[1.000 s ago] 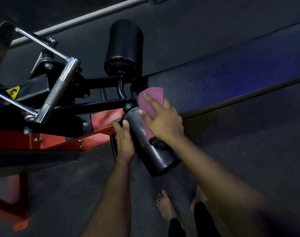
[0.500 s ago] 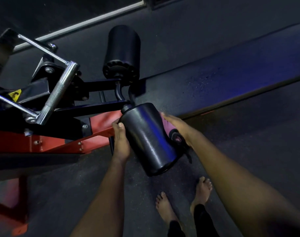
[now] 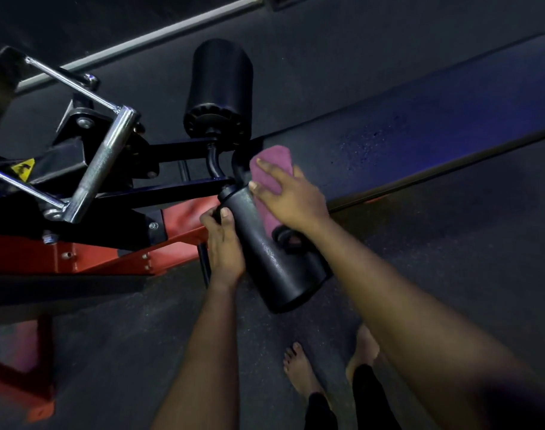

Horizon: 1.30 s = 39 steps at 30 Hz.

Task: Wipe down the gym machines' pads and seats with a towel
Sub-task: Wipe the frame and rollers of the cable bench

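- Head view, centre of the frame: the pad (image 3: 274, 252), a black roller, slants from its bracket down toward the lower right, clear of the floor (image 3: 141, 330).
- Your towel (image 3: 269, 172), purple, is pressed against the pad's upper right side at the bracket end. Its top edge pokes out past the roller.
- Your right hand (image 3: 293, 200) lies flat on the towel, fingers spread and nearly straight. It is pressing the cloth down, not clutching it.
- Your left hand (image 3: 224, 246) wraps the pad's left side near the upper end, thumb on top and fingers curled round it, bracing the roller.
- Progress, as a judgement: you are mid-wipe on this one roller. The towel covers only the upper stretch, so the lower end and the underside look like they are left to do. No surface shows plainly whether it has been wiped.
- Above it, at upper centre, the far pad (image 3: 218, 91) stands apart from both hands, and it probably comes next.
- No seat is in view, so that part of the job lies outside the frame.
- At left are the red frame (image 3: 88, 252) and a chrome handle (image 3: 103, 162). Neither needs the towel.
- Your bare feet (image 3: 299, 370) stand at bottom centre.
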Available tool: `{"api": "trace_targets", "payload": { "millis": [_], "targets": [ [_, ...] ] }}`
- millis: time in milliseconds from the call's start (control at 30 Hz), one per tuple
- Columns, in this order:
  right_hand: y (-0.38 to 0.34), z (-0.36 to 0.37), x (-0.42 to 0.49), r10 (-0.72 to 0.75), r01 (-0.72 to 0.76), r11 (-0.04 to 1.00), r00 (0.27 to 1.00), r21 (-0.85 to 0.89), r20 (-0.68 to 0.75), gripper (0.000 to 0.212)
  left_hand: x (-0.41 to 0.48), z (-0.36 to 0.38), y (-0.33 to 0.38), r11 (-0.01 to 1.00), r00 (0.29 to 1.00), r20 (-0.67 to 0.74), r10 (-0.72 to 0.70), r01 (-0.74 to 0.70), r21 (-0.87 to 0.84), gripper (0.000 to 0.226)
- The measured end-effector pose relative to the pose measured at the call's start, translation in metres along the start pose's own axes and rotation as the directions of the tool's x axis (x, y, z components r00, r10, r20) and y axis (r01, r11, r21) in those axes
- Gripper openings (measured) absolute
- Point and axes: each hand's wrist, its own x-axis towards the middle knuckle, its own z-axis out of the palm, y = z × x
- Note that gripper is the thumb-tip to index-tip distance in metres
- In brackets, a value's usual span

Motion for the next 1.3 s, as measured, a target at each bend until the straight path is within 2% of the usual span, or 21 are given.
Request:
{"api": "trace_targets", "payload": {
  "millis": [67, 133, 200, 267, 367, 433, 467, 567, 667, 733, 800, 867, 1067, 1300],
  "targets": [
    [0.014, -0.001, 0.019, -0.009, -0.025, 0.952, 0.994, 0.305, 0.108, 0.057, 0.000, 0.000, 0.002, 1.000, 1.000, -0.002, 0.012, -0.012, 0.018, 0.051],
    [0.028, 0.000, 0.024, 0.009, -0.124, 0.792, 0.981, 0.598, 0.192, 0.053, -0.002, 0.000, 0.003, 0.999, 1.000, 0.001, 0.007, -0.007, 0.045, 0.053],
    [0.042, 0.000, 0.010, -0.001, -0.165, 0.726, 0.971, 0.667, 0.241, 0.044, -0.004, -0.001, 0.004, 0.999, 1.000, 0.011, -0.002, 0.002, 0.032, 0.054],
    [0.055, 0.008, -0.006, 0.078, -0.240, 0.697, 0.962, 0.676, 0.261, 0.048, -0.007, 0.000, 0.005, 1.000, 1.000, 0.019, -0.011, 0.010, 0.016, 0.050],
    [0.069, 0.013, -0.038, 0.184, -0.349, 0.674, 0.933, 0.651, 0.310, 0.073, -0.013, 0.000, 0.012, 0.999, 0.998, 0.037, -0.043, 0.043, 0.002, 0.034],
    [0.068, 0.010, -0.058, 0.234, -0.337, 0.730, 0.941, 0.594, 0.246, 0.060, -0.016, -0.003, 0.017, 0.998, 0.996, 0.063, -0.065, 0.064, 0.013, 0.034],
    [0.065, 0.009, -0.069, 0.260, -0.329, 0.770, 0.944, 0.546, 0.203, 0.051, -0.016, -0.005, 0.018, 0.996, 0.993, 0.086, -0.082, 0.081, 0.023, 0.042],
    [0.053, 0.006, -0.100, 0.352, -0.360, 0.889, 0.933, 0.282, 0.082, 0.050, -0.018, -0.019, 0.033, 0.969, 0.969, 0.158, -0.192, 0.162, 0.187, 0.056],
    [0.049, 0.000, -0.126, 0.401, -0.408, 0.906, 0.913, 0.113, 0.077, 0.050, -0.028, -0.032, 0.061, 0.909, 0.956, 0.198, -0.217, 0.124, 0.399, 0.053],
    [0.044, -0.020, -0.145, 0.423, -0.431, 0.893, 0.902, 0.127, 0.086, 0.049, -0.044, -0.042, 0.092, 0.901, 0.979, 0.179, -0.099, 0.012, 0.434, 0.045],
    [0.034, -0.046, -0.160, 0.416, -0.419, 0.881, 0.907, 0.222, 0.060, 0.046, -0.060, -0.051, 0.120, 0.901, 0.984, 0.176, -0.004, -0.073, 0.427, 0.038],
    [0.025, -0.072, -0.168, 0.408, -0.393, 0.869, 0.913, 0.302, 0.014, 0.047, -0.071, -0.059, 0.142, 0.897, 0.979, 0.200, 0.043, -0.126, 0.424, 0.034],
    [-0.025, -0.158, -0.201, 0.276, -0.195, 0.891, 0.950, 0.411, -0.147, 0.041, -0.115, -0.088, 0.217, 0.871, 0.936, 0.297, 0.188, -0.299, 0.389, 0.027],
    [-0.061, -0.235, -0.233, 0.199, -0.096, 0.916, 0.952, 0.388, -0.233, 0.042, -0.144, -0.092, 0.290, 0.858, 0.894, 0.337, 0.296, -0.404, 0.318, 0.025]
  ]
}}
